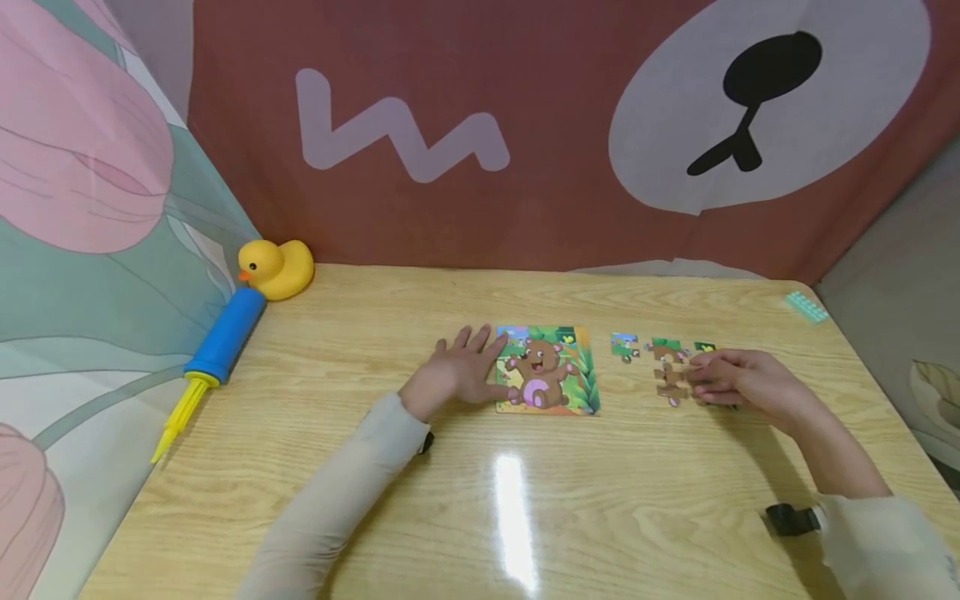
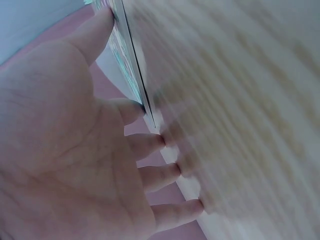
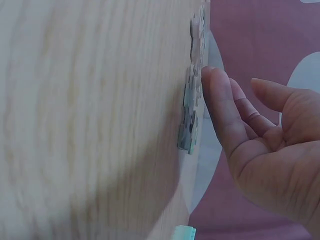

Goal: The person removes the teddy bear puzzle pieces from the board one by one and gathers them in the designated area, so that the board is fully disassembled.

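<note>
A square picture card (image 1: 547, 371) with a brown bear lies near the table's middle. My left hand (image 1: 465, 371) rests spread at its left edge, with the thumb and index finger on the card and the other fingertips on the wood, as the left wrist view shows. To the right of the card are several jigsaw pieces (image 1: 670, 375) printed with parts of a like bear. Over their right side hovers my right hand (image 1: 738, 383), hiding some of them. In the right wrist view, its fingertips are close to the pieces (image 3: 189, 112) and the thumb stands apart, holding nothing.
At the table's back left sits a yellow rubber duck (image 1: 277, 268), beside a blue and yellow hand pump (image 1: 225, 337). A mint toy brick (image 1: 806, 307) lies near the back right corner. Printed cloth walls (image 1: 450, 217) border the table's back and left.
</note>
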`<state>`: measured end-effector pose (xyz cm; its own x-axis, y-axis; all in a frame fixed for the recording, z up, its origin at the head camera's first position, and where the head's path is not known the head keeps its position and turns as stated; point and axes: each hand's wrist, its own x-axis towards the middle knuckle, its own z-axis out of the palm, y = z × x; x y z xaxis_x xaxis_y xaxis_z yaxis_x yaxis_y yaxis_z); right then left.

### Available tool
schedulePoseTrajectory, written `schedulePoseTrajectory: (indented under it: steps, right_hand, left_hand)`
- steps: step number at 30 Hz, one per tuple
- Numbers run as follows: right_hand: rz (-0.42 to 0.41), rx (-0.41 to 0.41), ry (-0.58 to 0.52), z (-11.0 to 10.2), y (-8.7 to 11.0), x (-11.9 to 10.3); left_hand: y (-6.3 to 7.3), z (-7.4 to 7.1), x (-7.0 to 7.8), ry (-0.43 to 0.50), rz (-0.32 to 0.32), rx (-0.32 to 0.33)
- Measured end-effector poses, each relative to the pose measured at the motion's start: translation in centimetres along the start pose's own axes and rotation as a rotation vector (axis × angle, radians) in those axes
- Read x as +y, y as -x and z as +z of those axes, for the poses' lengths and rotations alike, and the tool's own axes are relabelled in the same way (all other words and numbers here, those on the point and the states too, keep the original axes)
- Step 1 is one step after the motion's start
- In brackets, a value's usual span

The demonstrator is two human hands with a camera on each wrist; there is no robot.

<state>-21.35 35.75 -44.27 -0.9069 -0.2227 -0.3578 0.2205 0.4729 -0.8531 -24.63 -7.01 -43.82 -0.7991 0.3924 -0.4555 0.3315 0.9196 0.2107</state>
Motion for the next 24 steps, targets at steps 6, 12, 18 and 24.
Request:
schedulePoseTrajectory:
  steps: [6, 12, 18, 24]
  right_hand:
    - [-0.038, 0.001, 0.043, -0.1, 0.1, -0.6]
    - [-0.044, -0.021, 0.032, 1.4, -1.0, -2.5]
    - [-0.045, -0.07, 0.006, 4.1, -3.0, -4.8]
    - [-0.063, -0.121, -0.047, 7.0, -4.8, -6.8]
  left_hand:
    - [0.0, 0.0, 0.1, -0.002, -0.003, 0.001]
    - [0.1, 0.1, 0.0, 0.011, -0.013, 0.003]
    - [0.0, 0.1, 0.1, -0.003, -0.016, -0.001]
    - [0.0, 0.1, 0.3, -0.019, -0.014, -0.004]
